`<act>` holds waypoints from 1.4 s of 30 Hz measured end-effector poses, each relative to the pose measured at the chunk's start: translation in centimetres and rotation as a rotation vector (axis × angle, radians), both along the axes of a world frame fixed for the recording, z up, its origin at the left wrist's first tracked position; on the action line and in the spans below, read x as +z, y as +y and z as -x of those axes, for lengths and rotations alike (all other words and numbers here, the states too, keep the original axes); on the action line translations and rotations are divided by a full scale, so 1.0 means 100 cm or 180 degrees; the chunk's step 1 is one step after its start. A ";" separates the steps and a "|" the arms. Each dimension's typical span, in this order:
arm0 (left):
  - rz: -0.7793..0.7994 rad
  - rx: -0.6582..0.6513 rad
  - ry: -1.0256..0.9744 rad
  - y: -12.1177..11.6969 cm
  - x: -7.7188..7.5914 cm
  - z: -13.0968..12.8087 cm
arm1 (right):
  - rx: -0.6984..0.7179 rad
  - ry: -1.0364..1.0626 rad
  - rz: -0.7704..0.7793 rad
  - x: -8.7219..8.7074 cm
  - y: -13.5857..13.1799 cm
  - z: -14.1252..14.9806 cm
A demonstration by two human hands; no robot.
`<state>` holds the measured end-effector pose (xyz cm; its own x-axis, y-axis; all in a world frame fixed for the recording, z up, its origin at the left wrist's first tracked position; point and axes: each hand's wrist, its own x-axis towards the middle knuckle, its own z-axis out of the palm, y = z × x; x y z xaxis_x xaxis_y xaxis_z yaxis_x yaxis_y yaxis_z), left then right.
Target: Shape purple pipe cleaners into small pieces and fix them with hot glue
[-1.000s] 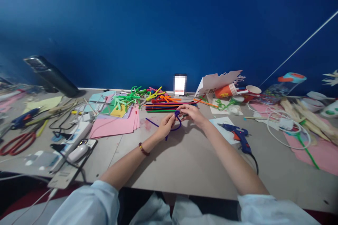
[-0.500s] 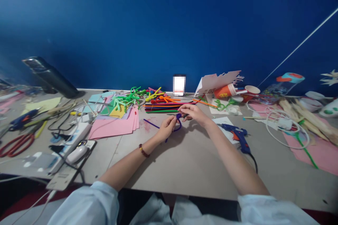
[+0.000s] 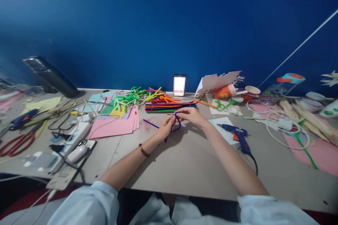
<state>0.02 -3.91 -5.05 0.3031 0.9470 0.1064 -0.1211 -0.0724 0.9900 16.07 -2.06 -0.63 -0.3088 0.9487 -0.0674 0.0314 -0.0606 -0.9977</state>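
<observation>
My left hand (image 3: 166, 128) and my right hand (image 3: 190, 114) hold a dark purple pipe cleaner (image 3: 155, 124) above the table, just in front of a stack of multicoloured pipe cleaners (image 3: 170, 107). The purple stem bends into a small loop (image 3: 179, 123) between my hands. My left fingers grip it below the loop, and my right fingertips pinch its top, hiding part of the bend. One straight end sticks out to the left. A blue and orange hot glue gun (image 3: 237, 136) lies to the right of my right hand.
Pink paper sheets (image 3: 112, 128) lie left of my hands, with green and orange pipe cleaner shapes (image 3: 129, 99) behind them. Red scissors (image 3: 18, 145), a power strip (image 3: 74, 137) and cables sit at left. Orange paper cups (image 3: 227, 91) and white wire rings (image 3: 285, 130) sit at right.
My right hand has shifted slightly left over the top of the purple loop, covering the small knot seen earlier. The loop now shows as a more open curve.
</observation>
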 end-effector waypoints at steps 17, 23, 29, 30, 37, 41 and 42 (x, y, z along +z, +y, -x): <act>0.0294 -0.0061 -0.0213 -0.002 0.007 -0.002 | 0.0074 0.0219 0.0302 0.009 -0.002 -0.003; 0.0361 0.0003 -0.0224 -0.003 0.007 -0.002 | 0.0046 0.0055 0.0026 0.001 0.000 -0.001; 0.0364 -0.0034 -0.0222 0.001 0.002 -0.001 | -0.0125 -0.0718 -0.1193 0.010 -0.003 -0.003; 0.0350 -0.0055 -0.0211 0.001 0.002 -0.001 | -0.0028 -0.0918 -0.1488 0.013 -0.004 -0.004; 0.0399 -0.0233 -0.0150 0.002 0.002 -0.002 | 0.0444 -0.1873 -0.2501 0.023 -0.009 -0.010; 0.0525 -0.0341 -0.0222 0.001 0.005 -0.002 | 0.0531 -0.1944 -0.2505 0.020 -0.008 -0.009; 0.0564 -0.0375 -0.0252 0.001 0.006 -0.002 | 0.0539 -0.1929 -0.2517 0.020 -0.007 -0.009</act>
